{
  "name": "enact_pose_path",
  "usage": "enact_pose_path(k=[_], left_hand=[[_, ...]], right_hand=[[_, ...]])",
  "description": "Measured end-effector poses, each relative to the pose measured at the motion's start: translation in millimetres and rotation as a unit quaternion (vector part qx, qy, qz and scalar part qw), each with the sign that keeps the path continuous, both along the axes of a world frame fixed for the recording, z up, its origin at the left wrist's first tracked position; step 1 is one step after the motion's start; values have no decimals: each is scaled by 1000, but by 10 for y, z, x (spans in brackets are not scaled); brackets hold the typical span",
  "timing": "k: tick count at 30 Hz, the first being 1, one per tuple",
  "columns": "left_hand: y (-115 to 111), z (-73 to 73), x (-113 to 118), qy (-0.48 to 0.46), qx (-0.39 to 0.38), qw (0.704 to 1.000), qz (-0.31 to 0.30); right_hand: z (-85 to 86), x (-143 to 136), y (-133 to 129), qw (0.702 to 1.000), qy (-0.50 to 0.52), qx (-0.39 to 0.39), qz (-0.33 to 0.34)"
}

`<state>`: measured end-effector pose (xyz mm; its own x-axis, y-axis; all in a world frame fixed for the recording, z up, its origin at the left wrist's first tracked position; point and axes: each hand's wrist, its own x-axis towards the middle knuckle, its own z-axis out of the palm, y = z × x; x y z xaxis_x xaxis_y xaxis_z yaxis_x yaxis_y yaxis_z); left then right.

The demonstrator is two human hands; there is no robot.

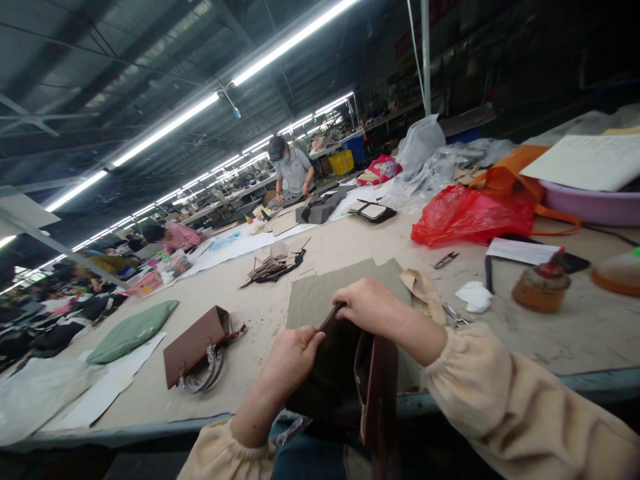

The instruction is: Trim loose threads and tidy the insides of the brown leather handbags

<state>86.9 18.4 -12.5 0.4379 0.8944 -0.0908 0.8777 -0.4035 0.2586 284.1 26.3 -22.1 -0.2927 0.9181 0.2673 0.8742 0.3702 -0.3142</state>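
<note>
Overhead tubes (pixel 295 41) glare white against a dim ceiling (pixel 140 80) and light the table (pixel 265 300) fairly evenly, with soft shadows. At its near edge the bag (pixel 323 373) lies in deep shade. Beyond the far edge, details blur into gloom. Wide-angle distortion stretches the right sleeve (pixel 530 407) toward the frame's corner.

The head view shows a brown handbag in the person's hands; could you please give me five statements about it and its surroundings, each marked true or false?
1. The left hand and right hand both pinch a dark edge of the held handbag. True.
2. Another brown handbag lies on the table, left of the left hand. True.
3. The red plastic bag lies left of both hands. False: the red plastic bag lies to their right.
4. The right hand holds the amber bottle. False: the amber bottle stands on the table.
5. A white sheet lies over the lavender basin. True.
</note>
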Motion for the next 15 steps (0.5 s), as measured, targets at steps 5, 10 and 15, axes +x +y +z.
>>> enact_pose_path(k=[5, 10, 15], left_hand=[[-17, -3, 21, 18, 7, 1000, -6], [-20, 102, 3, 43, -17, 998, -48], [106, 198, 135, 26, -6, 994, -108]], right_hand=[[15, -22, 10, 1000, -12, -11, -8], [52, -29, 6, 999, -23, -20, -18], [73, -47, 12, 999, -32, -21, -21]])
